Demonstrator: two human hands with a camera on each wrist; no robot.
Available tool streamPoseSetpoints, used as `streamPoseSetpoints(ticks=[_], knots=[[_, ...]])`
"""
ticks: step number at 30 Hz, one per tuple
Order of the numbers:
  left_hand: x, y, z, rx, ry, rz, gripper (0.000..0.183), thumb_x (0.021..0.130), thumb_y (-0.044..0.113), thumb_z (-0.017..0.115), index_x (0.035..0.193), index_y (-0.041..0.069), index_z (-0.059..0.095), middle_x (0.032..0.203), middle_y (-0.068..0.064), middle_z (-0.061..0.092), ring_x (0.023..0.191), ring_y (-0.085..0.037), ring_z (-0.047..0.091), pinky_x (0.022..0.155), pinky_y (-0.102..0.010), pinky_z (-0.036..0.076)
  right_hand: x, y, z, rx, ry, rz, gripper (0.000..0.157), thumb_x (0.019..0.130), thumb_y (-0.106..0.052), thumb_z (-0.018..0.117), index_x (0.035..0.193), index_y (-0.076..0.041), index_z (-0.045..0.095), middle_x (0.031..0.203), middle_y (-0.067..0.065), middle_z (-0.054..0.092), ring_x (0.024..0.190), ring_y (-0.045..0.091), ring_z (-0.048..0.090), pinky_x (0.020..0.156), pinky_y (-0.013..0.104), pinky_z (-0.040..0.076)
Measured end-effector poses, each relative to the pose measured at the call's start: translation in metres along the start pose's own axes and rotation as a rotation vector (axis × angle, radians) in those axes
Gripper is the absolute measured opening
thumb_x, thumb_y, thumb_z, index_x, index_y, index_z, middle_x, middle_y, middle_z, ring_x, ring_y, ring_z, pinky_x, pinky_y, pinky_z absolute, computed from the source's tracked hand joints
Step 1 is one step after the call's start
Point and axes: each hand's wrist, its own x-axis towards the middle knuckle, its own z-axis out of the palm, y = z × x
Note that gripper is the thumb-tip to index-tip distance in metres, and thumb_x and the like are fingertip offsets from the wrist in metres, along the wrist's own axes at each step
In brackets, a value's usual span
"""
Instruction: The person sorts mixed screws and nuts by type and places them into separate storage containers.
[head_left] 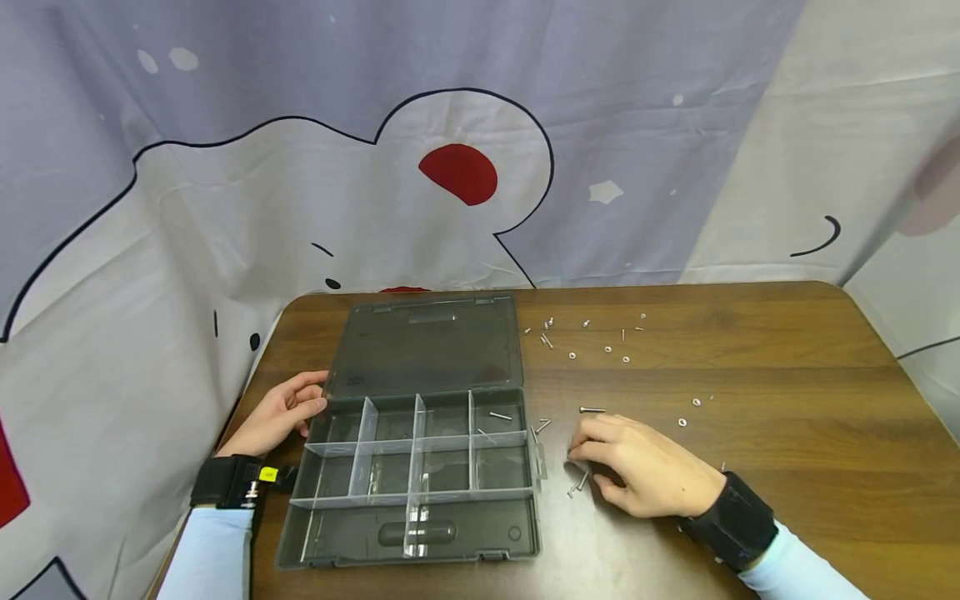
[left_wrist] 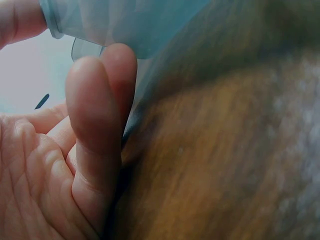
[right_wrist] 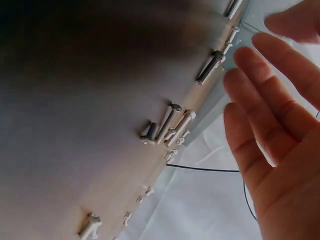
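A grey translucent organizer box (head_left: 330, 533) lies with its lid (head_left: 435, 350) folded back. Pale dividers split it into compartments, and the upper right one holds a screw (head_left: 500, 416). My left hand (head_left: 281, 412) is at the box's left side, fingertips touching the edge near the hinge; the left wrist view shows its fingers (left_wrist: 92, 100) against the plastic. To the right of the box, my right hand (head_left: 637, 467) hovers low over the table, fingers loosely extended, nothing visible between them. Screws (head_left: 582, 481) lie by its thumb, and a longer screw (head_left: 592, 410) lies just beyond it.
Everything lies on a brown wooden table (head_left: 787, 358). Small screws (head_left: 546, 340) and several nuts (head_left: 608, 349) are scattered at the back, with another nut (head_left: 682, 422) right of centre. More screws (head_left: 543, 426) lie along the box's right side. A printed curtain (head_left: 300, 208) hangs behind.
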Motion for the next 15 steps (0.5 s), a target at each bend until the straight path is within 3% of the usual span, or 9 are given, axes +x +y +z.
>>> streamPoseSetpoints(ticks=[9,15], knots=[[-0.0005,0.0005,-0.0005,-0.005,0.002,0.003,0.054,0.106,0.011,0.058,0.151,-0.011,0.038,0.102,0.011,0.066,0.074,-0.007,0.062,0.057,-0.027,0.057,-0.0001,-0.0052,0.0047,-0.037,-0.062,0.018,0.023,0.073,-0.011,0.085,0.089,-0.020,0.072,0.090,-0.011,0.058,0.086,0.004,0.059,0.078,0.026,0.055],[-0.0003,0.0001,0.0001,-0.016,0.001,0.002,0.054,0.106,0.011,0.059,0.151,-0.010,0.039,0.101,0.011,0.066,0.074,-0.007,0.062,0.058,-0.027,0.057,0.0008,-0.0067,0.0034,-0.058,-0.079,0.058,0.027,0.071,-0.010,0.087,0.080,-0.022,0.065,0.084,-0.013,0.052,0.079,0.001,0.054,0.072,0.025,0.053]])
